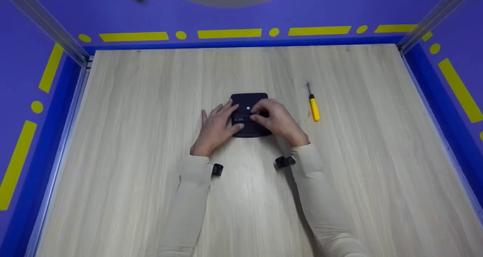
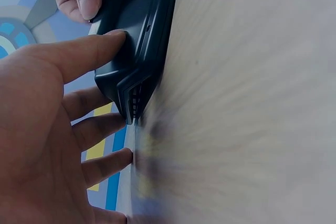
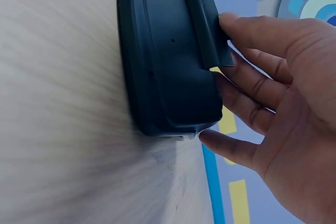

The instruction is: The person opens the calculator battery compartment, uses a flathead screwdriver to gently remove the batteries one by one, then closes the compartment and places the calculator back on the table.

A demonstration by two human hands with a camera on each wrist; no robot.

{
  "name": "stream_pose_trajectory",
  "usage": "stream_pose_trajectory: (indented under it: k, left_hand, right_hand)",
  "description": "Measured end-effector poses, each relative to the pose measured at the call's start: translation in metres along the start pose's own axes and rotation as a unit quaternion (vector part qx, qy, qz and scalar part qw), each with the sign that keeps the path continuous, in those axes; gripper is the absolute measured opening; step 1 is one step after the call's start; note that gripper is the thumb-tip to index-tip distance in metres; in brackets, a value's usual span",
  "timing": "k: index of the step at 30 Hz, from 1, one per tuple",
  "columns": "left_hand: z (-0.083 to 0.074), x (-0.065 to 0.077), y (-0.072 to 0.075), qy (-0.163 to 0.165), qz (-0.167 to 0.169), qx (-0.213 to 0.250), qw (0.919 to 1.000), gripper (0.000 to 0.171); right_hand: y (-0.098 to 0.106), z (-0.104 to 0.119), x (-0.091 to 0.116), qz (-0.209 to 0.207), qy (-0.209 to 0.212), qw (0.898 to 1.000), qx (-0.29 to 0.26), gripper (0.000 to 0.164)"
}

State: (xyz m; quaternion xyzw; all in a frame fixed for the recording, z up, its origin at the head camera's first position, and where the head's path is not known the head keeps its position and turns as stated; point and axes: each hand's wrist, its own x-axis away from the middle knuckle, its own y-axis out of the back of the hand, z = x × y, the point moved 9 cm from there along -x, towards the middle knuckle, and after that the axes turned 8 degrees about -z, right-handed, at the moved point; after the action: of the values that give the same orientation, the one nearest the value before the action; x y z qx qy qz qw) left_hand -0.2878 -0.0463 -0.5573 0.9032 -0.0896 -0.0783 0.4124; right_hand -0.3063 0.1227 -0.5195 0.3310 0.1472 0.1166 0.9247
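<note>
wood-look table, purple-blue walls, black device in the middle
right hand has its raised black flap pinched between thumb and finger; left hand is spread along its left side, thumb on top, probably so it won't slide. yellow screwdriver lies off right, likely parked there within reach

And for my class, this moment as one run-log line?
left hand: rests on black device | right hand: pinches dark flap | screwdriver: on table, right of device
</note>
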Motion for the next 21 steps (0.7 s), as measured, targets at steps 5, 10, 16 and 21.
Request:
stream_pose_trajectory:
  k: [5, 10, 16, 21]
  left_hand:
    - [0.0, 0.0005, 0.0001, 0.003, 0.004, -0.004, 1.0, 0.072]
    - [0.0001, 0.0005, -0.0006, 0.007, 0.009, -0.011, 0.9999, 0.073]
    - [0.0004, 0.0001, -0.001, 0.007, 0.009, -0.013, 0.9998, 0.073]
    - [0.0003, -0.0001, -0.0009, 0.007, 0.009, -0.015, 0.9998, 0.073]
  right_hand:
    - [-0.0005, -0.0003, 0.0004, 0.005, -0.002, 1.0, 0.002, 0.009]
    - [0.0001, 0.0001, 0.0002, 0.004, 0.004, 1.0, -0.001, 0.009]
    - [0.0009, 0.002, 0.0001, -0.004, 0.019, 1.0, -0.002, 0.007]
    - [0.0019, 0.0033, 0.0003, -0.011, 0.023, 1.0, -0.003, 0.006]
